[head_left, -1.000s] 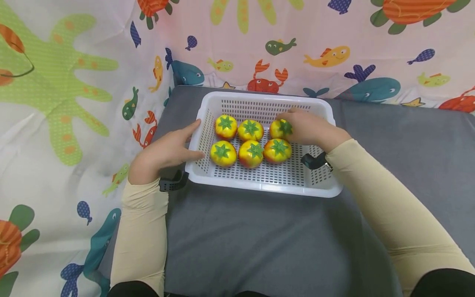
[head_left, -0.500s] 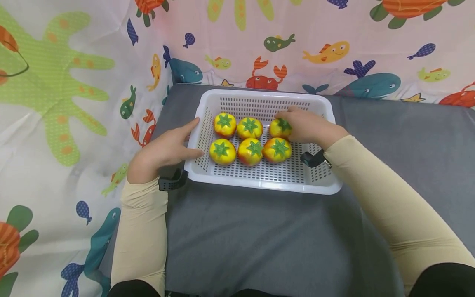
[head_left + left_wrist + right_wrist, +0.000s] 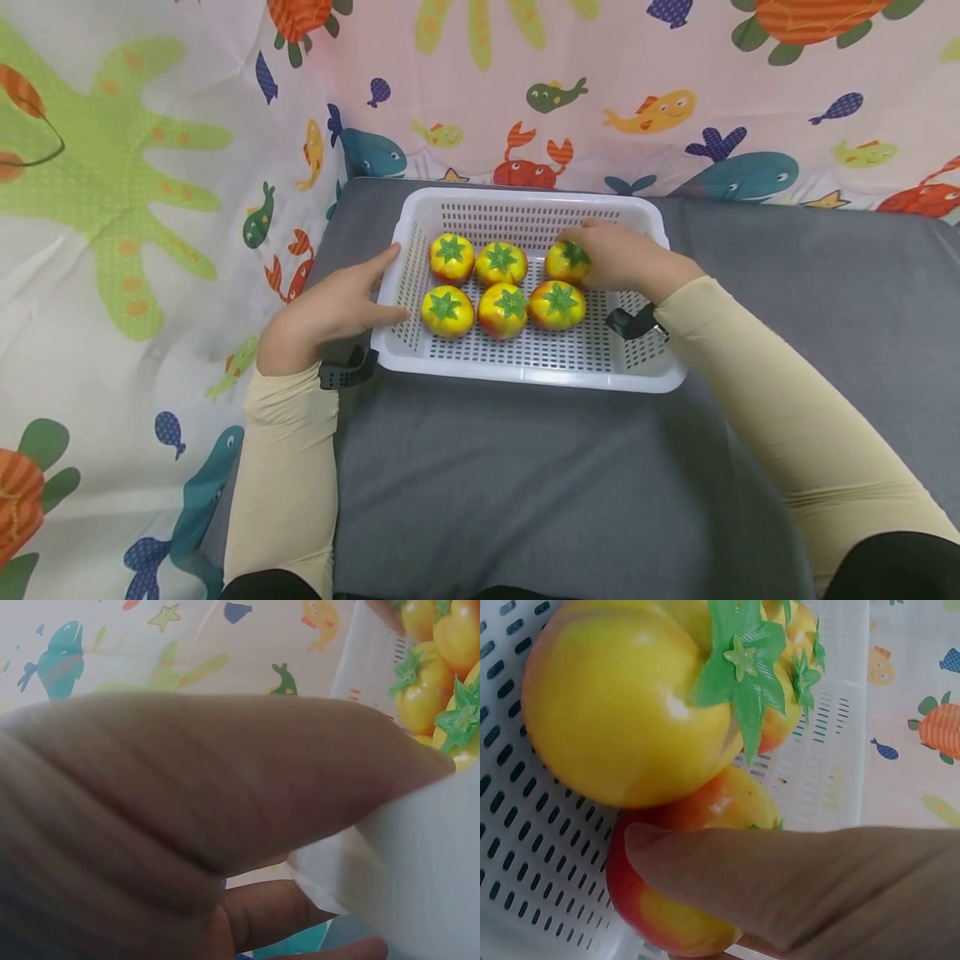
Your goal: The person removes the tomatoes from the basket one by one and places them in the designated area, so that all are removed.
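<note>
A white perforated plastic basket (image 3: 525, 375) holds several yellow-red artificial tomatoes with green star-shaped leaf tops, in two rows. My left hand (image 3: 333, 312) grips the basket's left end, thumb over the rim. In the left wrist view the thumb crosses the white wall (image 3: 427, 855), with fingers on the outer side. Inside the basket, my right hand (image 3: 630, 258) holds the right tomato of the back row (image 3: 564, 261). Its thumb presses the red side of that tomato (image 3: 671, 922) in the right wrist view; its other fingers are mostly hidden. A front-row tomato (image 3: 557, 305) sits close beside it.
The basket stands on a grey cloth surface (image 3: 525, 483). A curtain printed with sea animals (image 3: 480, 108) rises behind the basket and along the left side. Dark wrist straps (image 3: 348, 369) are on both arms. Other tomatoes (image 3: 450, 257) lie left of the held one.
The head view shifts slightly. Both hands, the basket and the tomatoes keep their places relative to one another.
</note>
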### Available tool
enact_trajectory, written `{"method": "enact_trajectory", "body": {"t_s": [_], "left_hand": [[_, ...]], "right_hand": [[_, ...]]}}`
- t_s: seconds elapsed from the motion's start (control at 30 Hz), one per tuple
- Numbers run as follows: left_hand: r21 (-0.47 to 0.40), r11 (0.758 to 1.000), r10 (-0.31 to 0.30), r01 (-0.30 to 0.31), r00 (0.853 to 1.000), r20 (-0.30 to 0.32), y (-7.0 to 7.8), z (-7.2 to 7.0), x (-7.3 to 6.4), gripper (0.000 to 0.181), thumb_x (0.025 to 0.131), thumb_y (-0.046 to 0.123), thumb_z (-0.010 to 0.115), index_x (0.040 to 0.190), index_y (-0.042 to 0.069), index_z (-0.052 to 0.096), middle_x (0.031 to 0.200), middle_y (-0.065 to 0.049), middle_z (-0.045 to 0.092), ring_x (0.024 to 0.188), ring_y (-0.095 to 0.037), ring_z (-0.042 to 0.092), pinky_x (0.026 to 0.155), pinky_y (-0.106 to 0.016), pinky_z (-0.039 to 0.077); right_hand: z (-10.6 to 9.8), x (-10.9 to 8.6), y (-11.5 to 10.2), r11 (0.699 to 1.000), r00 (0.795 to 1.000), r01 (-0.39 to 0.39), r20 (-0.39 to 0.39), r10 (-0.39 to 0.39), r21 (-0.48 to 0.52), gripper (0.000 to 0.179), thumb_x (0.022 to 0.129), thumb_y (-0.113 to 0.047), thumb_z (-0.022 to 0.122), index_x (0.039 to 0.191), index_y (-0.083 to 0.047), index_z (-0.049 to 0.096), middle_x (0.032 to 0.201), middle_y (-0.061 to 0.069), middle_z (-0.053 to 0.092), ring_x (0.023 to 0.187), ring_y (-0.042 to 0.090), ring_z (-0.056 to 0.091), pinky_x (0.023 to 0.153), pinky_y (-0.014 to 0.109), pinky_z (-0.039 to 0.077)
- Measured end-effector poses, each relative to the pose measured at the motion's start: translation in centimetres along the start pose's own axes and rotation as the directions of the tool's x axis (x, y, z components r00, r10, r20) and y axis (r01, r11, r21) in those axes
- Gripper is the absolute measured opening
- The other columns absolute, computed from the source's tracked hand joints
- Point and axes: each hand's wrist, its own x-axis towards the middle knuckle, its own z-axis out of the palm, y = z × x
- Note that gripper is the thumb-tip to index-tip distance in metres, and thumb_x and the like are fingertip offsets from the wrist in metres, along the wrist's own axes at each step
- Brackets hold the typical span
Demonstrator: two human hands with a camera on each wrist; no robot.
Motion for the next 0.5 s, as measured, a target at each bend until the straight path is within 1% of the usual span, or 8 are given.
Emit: {"method": "enact_trajectory", "body": {"t_s": [0.17, 0.37, 0.5], "left_hand": [[-0.009, 1.000, -0.009, 0.008, 1.000, -0.004, 0.0, 0.2, 0.0, 0.106, 0.092, 0.031, 0.080, 0.171, 0.028, 0.009, 0.142, -0.016, 0.061, 0.108, -0.032, 0.072, 0.091, -0.046, 0.062], [-0.017, 1.000, -0.010, 0.010, 1.000, -0.006, 0.2, 0.2, -0.1, 0.107, 0.092, 0.032, 0.081, 0.170, 0.030, 0.009, 0.140, -0.015, 0.062, 0.107, -0.031, 0.073, 0.091, -0.045, 0.062], [-0.017, 1.000, -0.014, 0.014, 1.000, -0.010, 0.3, 0.1, -0.2, 0.107, 0.092, 0.031, 0.081, 0.171, 0.029, 0.009, 0.140, -0.015, 0.062, 0.106, -0.030, 0.073, 0.091, -0.044, 0.062]], "right_hand": [[-0.1, -0.4, 0.4, 1.000, 1.000, -0.001, -0.010, 0.001, 0.001, 0.071, 0.086, -0.012, 0.086, 0.150, -0.009, 0.056, 0.146, 0.023, 0.054, 0.130, 0.044, 0.052, 0.114, 0.065, 0.042], [-0.5, -0.9, 0.8, 1.000, 0.999, 0.014, -0.032, -0.014, 0.013, 0.073, 0.087, -0.017, 0.086, 0.152, -0.006, 0.054, 0.148, 0.024, 0.053, 0.132, 0.045, 0.052, 0.114, 0.065, 0.042], [-0.9, -1.3, 0.7, 1.000, 0.999, 0.013, -0.048, -0.012, 0.021, 0.072, 0.086, -0.015, 0.086, 0.151, -0.006, 0.055, 0.148, 0.025, 0.053, 0.131, 0.045, 0.053, 0.113, 0.065, 0.043]]}}
